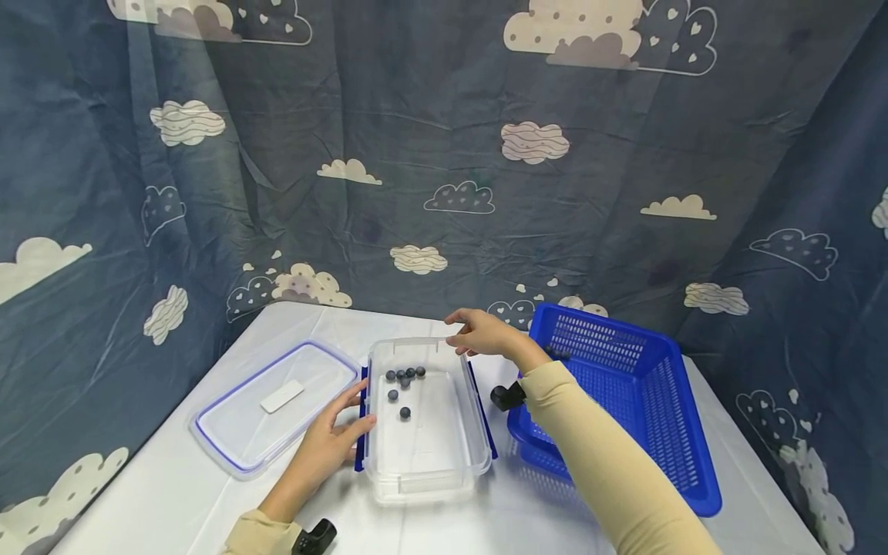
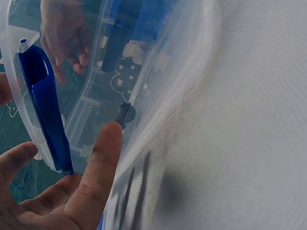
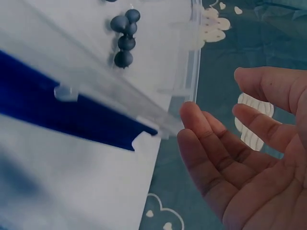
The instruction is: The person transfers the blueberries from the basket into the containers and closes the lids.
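A clear plastic container (image 1: 433, 432) with dark blue side latches stands without its lid. Several blueberries (image 1: 405, 413) lie inside, most of them bunched towards the far left; some also show in the right wrist view (image 3: 123, 58). My left hand (image 1: 331, 435) rests against the container's left side, its fairly straight fingers (image 2: 98, 167) spread around the hanging blue latch (image 2: 48, 108). Over the far right corner, my right hand (image 1: 489, 335) hovers with loosely bent fingers and nothing between them. The right wrist view shows its fingertips (image 3: 189, 115) near the container's rim.
The clear lid (image 1: 312, 408), with a blue seal and a white label, lies on the white table to the left. A blue plastic basket (image 1: 694, 447) stands at the right, under my right forearm. A cloud-patterned dark curtain (image 1: 416, 154) hangs behind the table.
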Motion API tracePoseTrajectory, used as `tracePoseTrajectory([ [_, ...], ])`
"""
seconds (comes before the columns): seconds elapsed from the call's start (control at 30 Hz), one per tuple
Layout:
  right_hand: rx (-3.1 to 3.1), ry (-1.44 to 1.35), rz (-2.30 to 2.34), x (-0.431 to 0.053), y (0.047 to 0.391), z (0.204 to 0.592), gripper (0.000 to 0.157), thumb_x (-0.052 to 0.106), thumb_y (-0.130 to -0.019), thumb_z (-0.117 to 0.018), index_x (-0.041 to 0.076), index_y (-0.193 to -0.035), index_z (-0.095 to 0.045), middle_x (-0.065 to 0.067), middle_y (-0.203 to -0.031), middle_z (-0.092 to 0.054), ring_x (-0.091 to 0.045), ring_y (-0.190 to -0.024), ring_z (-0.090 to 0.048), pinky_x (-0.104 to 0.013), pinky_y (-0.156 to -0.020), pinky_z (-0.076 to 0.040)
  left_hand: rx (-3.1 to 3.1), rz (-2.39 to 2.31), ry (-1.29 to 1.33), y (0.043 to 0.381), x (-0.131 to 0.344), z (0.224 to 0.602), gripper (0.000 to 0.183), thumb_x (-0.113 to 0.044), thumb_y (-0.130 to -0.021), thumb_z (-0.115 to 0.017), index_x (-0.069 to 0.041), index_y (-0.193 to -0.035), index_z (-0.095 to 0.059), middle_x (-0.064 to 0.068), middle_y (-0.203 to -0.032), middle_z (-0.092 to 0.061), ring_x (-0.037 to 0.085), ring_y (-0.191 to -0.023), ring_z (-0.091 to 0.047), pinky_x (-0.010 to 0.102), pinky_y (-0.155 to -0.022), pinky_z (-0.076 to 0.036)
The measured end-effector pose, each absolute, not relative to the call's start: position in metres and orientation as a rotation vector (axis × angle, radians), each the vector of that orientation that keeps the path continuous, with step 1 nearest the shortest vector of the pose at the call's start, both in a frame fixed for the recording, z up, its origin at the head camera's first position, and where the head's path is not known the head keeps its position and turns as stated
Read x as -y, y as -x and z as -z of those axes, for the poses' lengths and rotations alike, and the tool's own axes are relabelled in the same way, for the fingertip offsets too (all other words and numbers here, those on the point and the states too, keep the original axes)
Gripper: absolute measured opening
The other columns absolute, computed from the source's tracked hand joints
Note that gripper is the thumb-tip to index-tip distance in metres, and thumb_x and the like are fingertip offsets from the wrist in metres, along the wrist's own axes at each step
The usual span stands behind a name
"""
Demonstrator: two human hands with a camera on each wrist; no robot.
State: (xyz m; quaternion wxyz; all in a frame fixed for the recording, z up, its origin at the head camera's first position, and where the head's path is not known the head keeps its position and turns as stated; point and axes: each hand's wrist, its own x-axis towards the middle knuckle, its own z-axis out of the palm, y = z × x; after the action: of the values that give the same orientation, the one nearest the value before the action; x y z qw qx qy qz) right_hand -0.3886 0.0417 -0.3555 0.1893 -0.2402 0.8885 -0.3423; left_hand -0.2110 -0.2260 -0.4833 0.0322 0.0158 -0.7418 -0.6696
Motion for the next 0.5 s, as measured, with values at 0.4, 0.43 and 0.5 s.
tracePoseTrajectory([
  [0.4, -2.592, 0.662, 0.987, -0.073, 0.398, 0.354, 0.047, 0.017, -0.109, -0.061, -0.003, -0.151, -0.053, -0.026, -0.122, -0.071, -0.037, -0.112, -0.076, -0.047, -0.098, -0.065, 2.272, 2.073, -0.054, 0.21, 0.226, 0.481, 0.068, -0.02, -0.101, -0.076, -0.027, -0.162, -0.048, 0.022, -0.158, -0.046, 0.032, -0.111, -0.075, 0.041, -0.075, -0.07],
  [0.43, -2.596, 0.653, 0.994, -0.076, 0.4, 0.354, 0.046, 0.017, -0.109, -0.061, -0.003, -0.15, -0.053, -0.026, -0.122, -0.071, -0.037, -0.112, -0.076, -0.046, -0.097, -0.066, 2.27, 2.076, -0.054, 0.21, 0.226, 0.482, 0.068, -0.02, -0.101, -0.076, -0.027, -0.162, -0.049, 0.022, -0.158, -0.046, 0.032, -0.11, -0.075, 0.041, -0.075, -0.07],
  [0.5, -2.613, 0.635, 0.991, -0.084, 0.402, 0.355, 0.045, 0.017, -0.109, -0.061, -0.003, -0.149, -0.053, -0.025, -0.12, -0.07, -0.035, -0.11, -0.077, -0.044, -0.094, -0.066, 2.266, 2.081, -0.051, 0.21, 0.225, 0.482, 0.068, -0.019, -0.101, -0.076, -0.026, -0.162, -0.049, 0.022, -0.158, -0.046, 0.032, -0.11, -0.075, 0.041, -0.075, -0.07],
])
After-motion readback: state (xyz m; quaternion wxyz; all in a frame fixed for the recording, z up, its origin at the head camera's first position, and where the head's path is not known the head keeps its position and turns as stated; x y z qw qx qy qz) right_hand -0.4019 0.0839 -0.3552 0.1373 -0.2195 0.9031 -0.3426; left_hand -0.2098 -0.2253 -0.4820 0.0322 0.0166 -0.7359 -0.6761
